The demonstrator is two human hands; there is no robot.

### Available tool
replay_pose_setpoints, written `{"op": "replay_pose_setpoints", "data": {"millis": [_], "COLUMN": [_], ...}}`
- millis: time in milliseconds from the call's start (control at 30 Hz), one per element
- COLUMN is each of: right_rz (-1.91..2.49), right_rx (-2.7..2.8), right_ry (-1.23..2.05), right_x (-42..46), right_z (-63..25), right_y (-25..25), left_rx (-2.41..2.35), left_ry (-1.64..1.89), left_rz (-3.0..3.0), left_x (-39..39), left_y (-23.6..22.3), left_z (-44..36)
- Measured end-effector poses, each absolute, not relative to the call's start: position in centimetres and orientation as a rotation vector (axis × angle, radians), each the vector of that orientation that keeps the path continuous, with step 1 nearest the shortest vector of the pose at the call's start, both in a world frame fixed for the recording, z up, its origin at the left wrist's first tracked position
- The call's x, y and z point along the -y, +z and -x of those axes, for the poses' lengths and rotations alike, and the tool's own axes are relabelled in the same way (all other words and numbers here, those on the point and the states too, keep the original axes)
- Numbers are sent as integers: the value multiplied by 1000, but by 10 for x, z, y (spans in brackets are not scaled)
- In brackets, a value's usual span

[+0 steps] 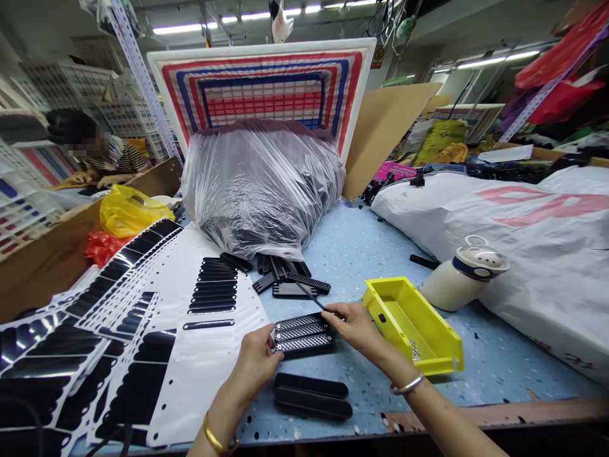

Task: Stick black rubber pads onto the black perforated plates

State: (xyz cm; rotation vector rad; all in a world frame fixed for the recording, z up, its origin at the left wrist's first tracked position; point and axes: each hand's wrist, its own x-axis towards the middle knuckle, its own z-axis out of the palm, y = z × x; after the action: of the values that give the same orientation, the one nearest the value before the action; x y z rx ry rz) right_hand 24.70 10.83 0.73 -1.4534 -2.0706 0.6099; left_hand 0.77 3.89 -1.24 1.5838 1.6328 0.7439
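Working beside a brown bin (33,276) holding a yellow plastic bag (130,212) and a red plastic bag (107,247), we grip black perforated strips (302,334) with our curled left hand (257,362) on the speckled blue bench (380,381), while our right hand (354,327) pinches a thin black pick (310,296) over them. Behind, a clear plastic bag (261,190) bulges with dark contents; to the right, a yellow plastic tray (409,324) holds small metal bits (415,350).
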Motion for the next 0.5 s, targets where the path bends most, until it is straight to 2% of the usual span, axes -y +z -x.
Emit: {"op": "replay_pose_setpoints", "data": {"millis": [233,500], "right_rz": [1484,1255], "right_rx": [2045,2314], "right_ry": [564,565], "right_x": [-94,-65], "right_z": [-263,-273], "right_y": [6,6], "left_rx": [-1609,-1551], "left_ry": [820,1092], "left_rz": [-1548,-1255], "left_x": [-53,-35], "left_y": [-11,-24], "left_z": [-10,-14]}}
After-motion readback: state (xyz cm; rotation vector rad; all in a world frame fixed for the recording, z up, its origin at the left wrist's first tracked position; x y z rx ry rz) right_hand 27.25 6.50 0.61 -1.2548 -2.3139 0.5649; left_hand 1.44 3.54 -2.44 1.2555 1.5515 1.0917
